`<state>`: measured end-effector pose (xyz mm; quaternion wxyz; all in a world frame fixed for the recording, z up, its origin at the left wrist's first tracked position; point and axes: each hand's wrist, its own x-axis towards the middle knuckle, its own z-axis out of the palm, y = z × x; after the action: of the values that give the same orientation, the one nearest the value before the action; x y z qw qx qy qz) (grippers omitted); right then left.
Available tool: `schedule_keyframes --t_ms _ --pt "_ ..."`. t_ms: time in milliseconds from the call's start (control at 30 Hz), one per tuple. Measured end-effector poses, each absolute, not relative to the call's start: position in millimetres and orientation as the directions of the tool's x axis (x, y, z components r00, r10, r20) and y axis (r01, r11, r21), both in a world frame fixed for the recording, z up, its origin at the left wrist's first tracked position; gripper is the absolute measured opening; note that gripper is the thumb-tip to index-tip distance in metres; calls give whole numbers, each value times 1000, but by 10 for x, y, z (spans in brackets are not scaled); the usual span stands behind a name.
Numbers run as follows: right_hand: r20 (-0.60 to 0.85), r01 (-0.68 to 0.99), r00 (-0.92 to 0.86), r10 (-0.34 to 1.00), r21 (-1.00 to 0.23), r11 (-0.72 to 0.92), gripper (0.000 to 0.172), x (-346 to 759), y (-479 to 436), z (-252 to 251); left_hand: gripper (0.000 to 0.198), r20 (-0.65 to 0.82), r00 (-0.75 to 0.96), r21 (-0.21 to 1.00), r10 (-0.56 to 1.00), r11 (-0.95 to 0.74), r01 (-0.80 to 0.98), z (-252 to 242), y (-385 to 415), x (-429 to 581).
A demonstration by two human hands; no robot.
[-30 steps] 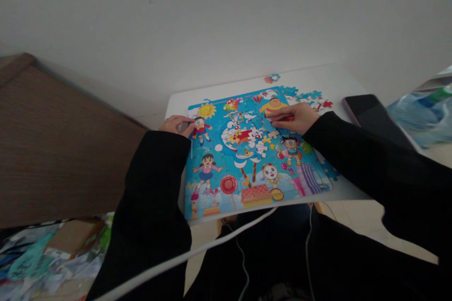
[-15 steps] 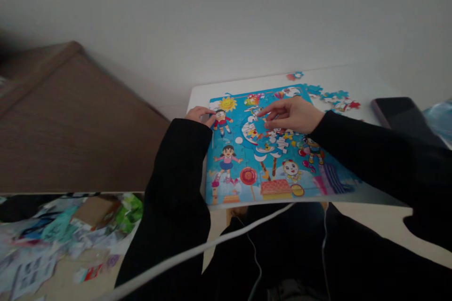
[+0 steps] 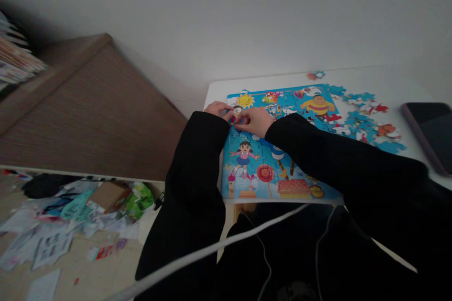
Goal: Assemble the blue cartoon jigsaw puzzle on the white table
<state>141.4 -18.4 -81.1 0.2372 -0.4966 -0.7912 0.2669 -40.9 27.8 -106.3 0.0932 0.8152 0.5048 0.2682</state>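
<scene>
A colourful cartoon jigsaw puzzle [image 3: 254,150] lies flat on a small white table [image 3: 219,88]. At its upper left edge is my left hand [image 3: 219,109], thumb and forefinger curled together by the boy figure [image 3: 236,112]. Close beside it, my right hand [image 3: 257,121] reaches across the puzzle with its fingertips bunched on the same figure. Whatever sits between the fingers of either hand is too small or hidden. White picture areas and possibly loose pieces show in the middle, partly behind my right hand and sleeve.
Loose puzzle pieces [image 3: 360,120] are heaped right of the puzzle, and a small pair [image 3: 316,75] lies at the back edge. A phone [image 3: 432,131] rests at the far right. A white cable [image 3: 212,247] crosses in front. A brown cabinet [image 3: 88,117] stands left.
My right hand has moved left from the puzzle's middle to beside my left hand, and its fingers have drawn together. The camera view has shifted slightly left.
</scene>
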Motion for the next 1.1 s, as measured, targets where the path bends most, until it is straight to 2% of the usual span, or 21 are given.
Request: schedule_keyframes --t_ms 200,333,433,567,767,933,1000,1100 --pt "262 640 -490 832 -540 547 23 1508 -206 -776 20 355 384 421 853 -512 749 -1042 266 -394" --pt "244 609 -624 742 -444 658 31 1526 -227 -762 21 368 388 424 845 -524 739 -1036 253 -390" --pt "205 621 -643 738 -424 659 31 1501 -240 -766 20 369 402 419 838 -537 732 -1037 253 -390" --pt "165 651 -602 781 -465 600 29 1485 -232 -785 21 365 372 424 854 -507 750 -1045 252 -388" --pt "228 633 -600 767 -450 629 30 1503 -208 -841 21 336 345 416 876 -467 780 -1054 251 -390" --pt "199 643 -606 770 -447 622 31 1507 -207 -847 22 352 348 423 869 -479 769 -1059 252 -385" --pt "191 651 -622 759 -412 637 28 1506 -225 -834 23 357 347 424 867 -482 767 -1052 244 -381" --pt "183 674 -658 730 -288 680 26 1498 -282 -796 24 346 354 416 869 -481 772 -1033 230 -381"
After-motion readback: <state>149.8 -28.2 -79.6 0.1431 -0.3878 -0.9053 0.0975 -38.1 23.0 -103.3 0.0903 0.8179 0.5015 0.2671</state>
